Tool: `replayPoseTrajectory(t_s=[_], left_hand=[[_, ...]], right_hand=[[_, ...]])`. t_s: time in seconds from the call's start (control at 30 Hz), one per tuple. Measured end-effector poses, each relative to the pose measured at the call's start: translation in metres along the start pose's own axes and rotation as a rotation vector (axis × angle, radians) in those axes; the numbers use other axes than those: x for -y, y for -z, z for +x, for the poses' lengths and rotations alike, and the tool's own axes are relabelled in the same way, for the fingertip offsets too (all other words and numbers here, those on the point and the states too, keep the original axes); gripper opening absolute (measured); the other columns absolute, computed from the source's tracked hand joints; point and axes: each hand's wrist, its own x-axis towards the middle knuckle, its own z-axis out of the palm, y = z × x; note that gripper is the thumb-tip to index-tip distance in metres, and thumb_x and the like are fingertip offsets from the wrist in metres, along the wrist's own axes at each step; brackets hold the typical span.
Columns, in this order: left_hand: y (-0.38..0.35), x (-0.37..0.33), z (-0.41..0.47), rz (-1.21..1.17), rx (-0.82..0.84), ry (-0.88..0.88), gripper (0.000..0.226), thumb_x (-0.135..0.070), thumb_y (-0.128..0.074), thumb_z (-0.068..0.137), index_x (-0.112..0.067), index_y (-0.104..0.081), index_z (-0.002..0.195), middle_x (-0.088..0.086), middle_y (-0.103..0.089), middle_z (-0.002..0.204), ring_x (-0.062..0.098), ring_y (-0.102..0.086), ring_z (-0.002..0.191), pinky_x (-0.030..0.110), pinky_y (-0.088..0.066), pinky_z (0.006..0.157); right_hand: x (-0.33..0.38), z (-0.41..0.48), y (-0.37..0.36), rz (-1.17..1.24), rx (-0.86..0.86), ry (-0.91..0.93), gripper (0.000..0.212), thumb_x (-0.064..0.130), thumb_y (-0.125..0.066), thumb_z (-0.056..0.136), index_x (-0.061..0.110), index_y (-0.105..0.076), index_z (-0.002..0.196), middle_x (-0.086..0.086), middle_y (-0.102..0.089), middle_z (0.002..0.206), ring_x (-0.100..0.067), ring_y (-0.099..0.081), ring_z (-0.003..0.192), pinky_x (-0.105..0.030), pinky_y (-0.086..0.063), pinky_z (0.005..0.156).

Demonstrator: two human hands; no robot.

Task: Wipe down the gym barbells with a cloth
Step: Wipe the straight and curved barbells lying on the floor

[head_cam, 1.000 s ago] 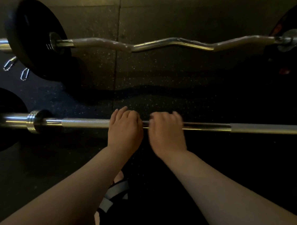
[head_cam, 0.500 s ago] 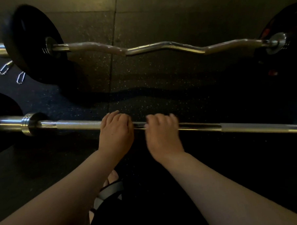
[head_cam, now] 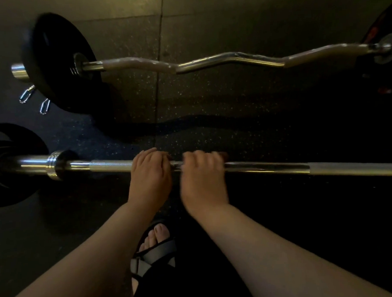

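Barbell [head_cam: 270,167] of shiny chrome, knurled bands, left hand [head_cam: 150,172] and right hand [head_cam: 203,177] both clasped round its middle.

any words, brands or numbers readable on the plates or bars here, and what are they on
No text can be read.
Red marking on the far right plate: too blurred and dark to read.
Faint red marking on the near left plate: too dark to read.
Straight barbell and curl bar: no lettering shows.
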Motion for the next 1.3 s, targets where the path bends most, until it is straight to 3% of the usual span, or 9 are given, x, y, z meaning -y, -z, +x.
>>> replayPoseTrajectory(t_s=[0.13,0.23,0.37,0.53,0.77,0.87,1.03,1.2,1.3], left_hand=[[0.007,0.011,0.003,0.006,-0.007,0.04,0.034,-0.028,-0.04,0.101,-0.014,-0.068,0.116,0.005,-0.068,0.117,0.023,-0.055,0.126,0.042,-0.033,0.118],[0.006,0.017,-0.002,-0.01,-0.034,0.036,0.033,-0.028,-0.041,0.102,-0.016,-0.067,0.118,0.003,-0.067,0.122,0.02,-0.048,0.134,0.041,-0.024,0.122],[-0.002,0.005,-0.001,0.059,-0.025,0.021,0.031,-0.029,-0.042,0.103,-0.018,-0.066,0.118,0.002,-0.066,0.126,0.022,-0.044,0.139,0.04,-0.016,0.123],[-0.007,-0.006,0.003,0.095,-0.006,0.029,0.039,-0.032,-0.035,0.1,-0.017,-0.066,0.119,0.003,-0.065,0.13,0.023,-0.04,0.144,0.041,-0.013,0.126],[-0.009,-0.01,-0.001,0.087,0.03,0.009,0.039,-0.034,-0.034,0.098,-0.019,-0.064,0.118,0.002,-0.064,0.131,0.023,-0.038,0.145,0.044,-0.013,0.127],[-0.012,-0.023,-0.002,0.093,0.051,0.0,0.039,-0.031,-0.036,0.097,-0.018,-0.063,0.121,0.002,-0.062,0.134,0.022,-0.036,0.146,0.045,-0.013,0.127],[-0.013,-0.013,-0.002,0.053,0.018,-0.034,0.035,-0.033,-0.037,0.098,-0.021,-0.064,0.116,0.001,-0.065,0.128,0.022,-0.04,0.144,0.042,-0.013,0.126],[-0.018,-0.023,-0.002,0.055,0.049,-0.05,0.029,-0.03,-0.042,0.099,-0.021,-0.064,0.116,0.0,-0.064,0.13,0.022,-0.039,0.145,0.044,-0.013,0.127],[-0.02,-0.036,0.001,0.082,0.084,-0.022,0.037,-0.035,-0.036,0.097,-0.022,-0.063,0.12,-0.002,-0.062,0.133,0.019,-0.036,0.146,0.042,-0.011,0.127]], right_hand=[[0.015,0.01,0.0,0.052,0.08,0.173,0.038,0.03,-0.041,0.105,0.022,-0.047,0.142,-0.003,-0.055,0.135,-0.025,-0.051,0.125,-0.045,-0.031,0.116],[-0.031,0.004,0.009,0.048,0.016,0.064,0.038,0.041,-0.035,0.106,0.025,-0.051,0.137,0.001,-0.063,0.122,-0.022,-0.058,0.113,-0.041,-0.041,0.104],[-0.038,0.002,0.014,0.028,-0.011,-0.2,0.048,0.042,-0.032,0.106,0.016,-0.044,0.144,-0.005,-0.063,0.131,-0.024,-0.054,0.128,-0.045,-0.027,0.12],[-0.02,0.007,0.01,0.066,0.085,0.114,0.042,0.038,-0.035,0.107,0.019,-0.05,0.14,-0.002,-0.058,0.135,-0.021,-0.05,0.128,-0.042,-0.025,0.12],[-0.042,-0.01,0.008,0.022,-0.058,-0.166,0.043,0.033,-0.035,0.103,0.017,-0.053,0.139,-0.005,-0.057,0.134,-0.024,-0.049,0.131,-0.049,-0.022,0.124],[-0.022,-0.004,0.006,0.012,0.066,-0.003,0.045,0.033,-0.034,0.106,0.019,-0.041,0.149,-0.003,-0.047,0.147,-0.024,-0.04,0.139,-0.048,-0.016,0.125],[-0.083,-0.008,0.028,0.055,-0.027,-0.024,0.039,0.035,-0.034,0.105,0.023,-0.055,0.135,0.004,-0.062,0.123,-0.017,-0.057,0.116,-0.039,-0.036,0.112],[-0.085,-0.007,0.023,0.106,-0.096,-0.362,0.038,0.032,-0.035,0.104,0.022,-0.059,0.132,0.0,-0.06,0.13,-0.021,-0.048,0.132,-0.046,-0.012,0.127],[-0.06,-0.003,0.017,0.128,-0.016,-0.193,0.037,0.036,-0.033,0.106,0.026,-0.055,0.134,0.004,-0.056,0.132,-0.017,-0.046,0.132,-0.045,-0.013,0.126]])
